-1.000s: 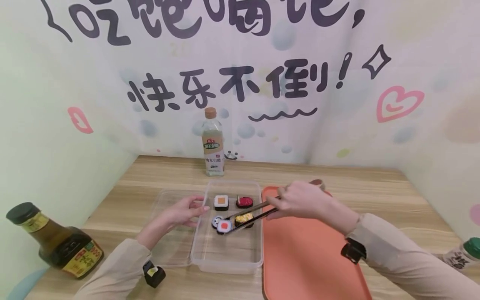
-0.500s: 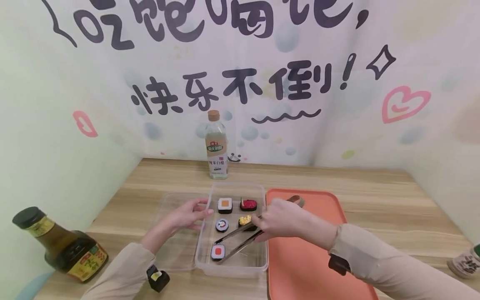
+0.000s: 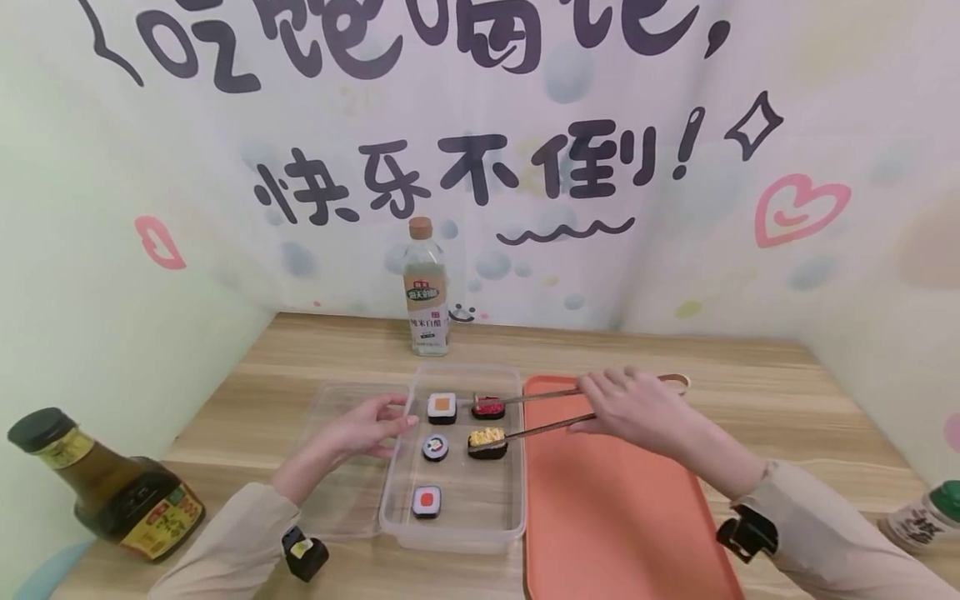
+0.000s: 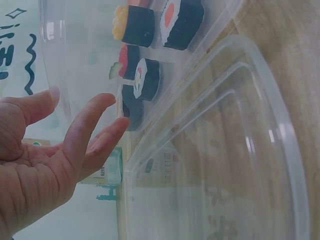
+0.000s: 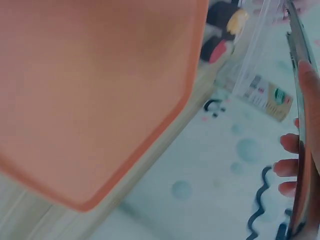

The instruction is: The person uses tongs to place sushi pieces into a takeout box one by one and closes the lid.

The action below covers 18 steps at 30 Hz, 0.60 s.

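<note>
My right hand (image 3: 633, 412) grips metal tongs (image 3: 551, 425), also seen edge-on as tongs (image 5: 300, 47) in the right wrist view. Their arms stand apart with nothing held, tips over a red-topped sushi piece (image 3: 489, 408) and a yellow-topped sushi piece (image 3: 487, 442). Both lie in a clear plastic box (image 3: 480, 532). Its left column has an orange-centred sushi piece (image 3: 442, 406), a round sushi piece (image 3: 435, 448) and a red-centred sushi piece (image 3: 427, 502). Fingers relaxed and spread, my left hand (image 3: 371, 429) rests by the box's left wall, thumb near the rim.
An orange tray (image 3: 615, 508) lies right of the box, and a clear lid (image 4: 280, 150) lies left of it. Behind stands a vinegar bottle (image 3: 426, 292). A dark sauce bottle (image 3: 138, 492) stands left, a green-capped jar (image 3: 922, 517) far right.
The tongs set the red-centred sushi piece down at the box's front left and let go. My right hand then moved back and right with the tongs spread wider. The left hand stayed put.
</note>
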Motion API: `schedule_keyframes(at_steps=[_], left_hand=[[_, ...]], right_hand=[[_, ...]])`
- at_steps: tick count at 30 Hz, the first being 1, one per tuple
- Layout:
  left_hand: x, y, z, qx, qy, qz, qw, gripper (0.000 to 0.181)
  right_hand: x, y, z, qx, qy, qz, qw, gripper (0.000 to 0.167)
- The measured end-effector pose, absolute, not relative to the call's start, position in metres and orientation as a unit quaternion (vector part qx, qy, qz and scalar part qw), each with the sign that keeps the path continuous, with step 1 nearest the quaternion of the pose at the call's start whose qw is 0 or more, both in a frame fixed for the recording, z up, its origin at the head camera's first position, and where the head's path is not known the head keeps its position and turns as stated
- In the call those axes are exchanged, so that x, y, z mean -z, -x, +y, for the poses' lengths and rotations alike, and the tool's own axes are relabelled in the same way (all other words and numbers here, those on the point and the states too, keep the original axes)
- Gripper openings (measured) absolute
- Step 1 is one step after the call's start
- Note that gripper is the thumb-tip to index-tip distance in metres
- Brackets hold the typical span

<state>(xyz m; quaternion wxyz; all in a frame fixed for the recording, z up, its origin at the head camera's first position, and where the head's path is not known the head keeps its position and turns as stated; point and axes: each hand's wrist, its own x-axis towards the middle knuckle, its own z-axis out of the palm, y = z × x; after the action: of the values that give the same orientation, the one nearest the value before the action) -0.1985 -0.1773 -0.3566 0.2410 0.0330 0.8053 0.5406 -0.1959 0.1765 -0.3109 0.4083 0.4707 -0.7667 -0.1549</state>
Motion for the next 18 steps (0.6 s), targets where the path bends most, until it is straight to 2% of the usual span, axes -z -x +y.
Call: schedule_keyframes(at_steps=[9, 12, 13, 18], left_hand=[[0.357, 0.199, -0.179, -0.537, -0.035, 0.808, 0.241, 0.06], [0.357, 0.199, -0.178, -0.533, -0.037, 0.81, 0.241, 0.061], [0.356, 0.199, -0.177, -0.534, -0.037, 0.809, 0.242, 0.061], [0.356, 0.199, -0.176, -0.535, -0.041, 0.808, 0.243, 0.06]], right_hand=[[0.327, 0.205, 0.238, 0.109, -0.384, -0.822, 0.406, 0.064], [0.328, 0.206, 0.258, 0.097, -0.324, -0.862, 0.378, 0.07], [0.328, 0.206, 0.265, 0.088, -0.301, -0.881, 0.354, 0.072], [0.322, 0.2, 0.293, -0.008, -0.15, -0.981, 0.121, 0.057]])
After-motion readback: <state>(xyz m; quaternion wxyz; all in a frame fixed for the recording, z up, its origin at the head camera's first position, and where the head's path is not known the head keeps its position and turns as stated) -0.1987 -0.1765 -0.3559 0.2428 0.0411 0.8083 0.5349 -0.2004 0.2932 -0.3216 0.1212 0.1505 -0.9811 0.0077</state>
